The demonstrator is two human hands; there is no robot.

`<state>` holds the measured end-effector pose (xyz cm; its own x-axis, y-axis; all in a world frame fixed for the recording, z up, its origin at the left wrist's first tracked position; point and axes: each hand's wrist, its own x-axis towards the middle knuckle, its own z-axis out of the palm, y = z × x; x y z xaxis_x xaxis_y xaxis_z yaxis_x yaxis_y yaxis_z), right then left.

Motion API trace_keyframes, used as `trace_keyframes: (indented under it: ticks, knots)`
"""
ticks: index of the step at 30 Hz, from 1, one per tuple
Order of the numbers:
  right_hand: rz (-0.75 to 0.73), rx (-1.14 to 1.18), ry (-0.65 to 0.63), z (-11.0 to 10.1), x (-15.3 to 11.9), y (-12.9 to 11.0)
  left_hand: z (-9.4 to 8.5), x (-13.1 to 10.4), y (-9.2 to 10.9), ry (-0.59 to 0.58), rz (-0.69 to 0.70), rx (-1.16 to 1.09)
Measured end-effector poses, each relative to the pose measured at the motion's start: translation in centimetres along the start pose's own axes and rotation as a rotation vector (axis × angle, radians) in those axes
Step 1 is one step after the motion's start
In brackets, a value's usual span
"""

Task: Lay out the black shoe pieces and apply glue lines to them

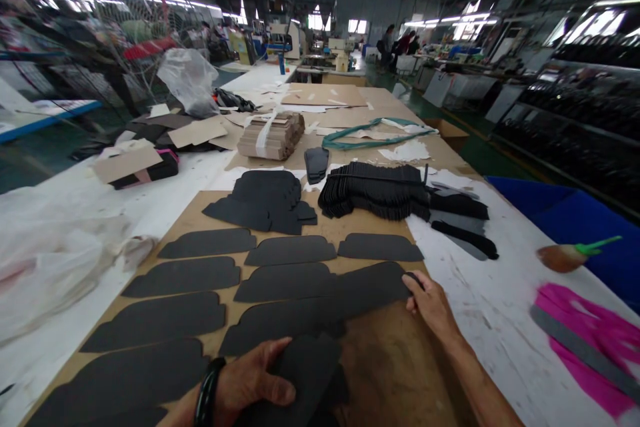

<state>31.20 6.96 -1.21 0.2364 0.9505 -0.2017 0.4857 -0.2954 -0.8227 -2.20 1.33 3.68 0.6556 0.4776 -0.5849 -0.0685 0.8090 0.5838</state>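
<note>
My left hand (260,377), with a dark bangle at the wrist, grips several black cut-out pieces (305,380) low in the head view, thumb on top. Farther right, my right hand (425,297) pinches the end of a single black piece (373,287) between thumb and fingers. That piece is slightly blurred and overlaps the flat pieces beside it. More black pieces (167,320) of the same outline lie in rows on a brown board (400,360). At the board's far edge rests a loose pile of black pieces (265,197).
A long row of black pieces (375,190) stands behind the board, near a tied brown bundle (270,137). To the right are a brown bottle with a green nozzle (563,257), pink cloth (585,340) and a blue bin (560,213). Clear plastic sheeting (55,260) covers the left side.
</note>
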Motion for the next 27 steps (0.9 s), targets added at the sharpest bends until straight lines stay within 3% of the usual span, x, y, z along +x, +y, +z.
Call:
trace_keyframes:
  ticks: [4,8,15,18,20,24,25,27]
  knots:
    - [0.113,0.015,0.115,-2.4,1.6,4.0,-0.3,-0.1,-0.7,-0.003,-0.027,-0.024]
    - [0.173,-0.001,0.172,-3.0,1.8,5.9,0.3,0.0,-0.9,-0.021,-0.030,-0.018]
    - [0.178,-0.094,0.187,-3.6,1.7,4.7,1.3,0.8,-0.3,-0.078,-0.033,0.082]
    - [0.152,-0.106,0.177,-3.5,0.1,3.0,1.6,1.5,-0.4,-0.096,-0.024,0.133]
    - [0.128,-0.064,0.054,-2.3,-2.2,1.6,1.8,2.1,-0.6,-0.054,-0.021,0.157]
    - [0.097,0.081,-0.452,2.0,-7.3,-0.8,2.6,3.4,-0.6,0.034,-0.042,0.249]
    - [0.086,0.112,-0.523,2.8,-7.9,-1.0,2.8,3.7,-0.5,0.043,-0.052,0.286]
    - [0.084,0.159,-0.538,3.1,-8.1,-0.8,2.9,4.1,-0.2,0.077,-0.059,0.344]
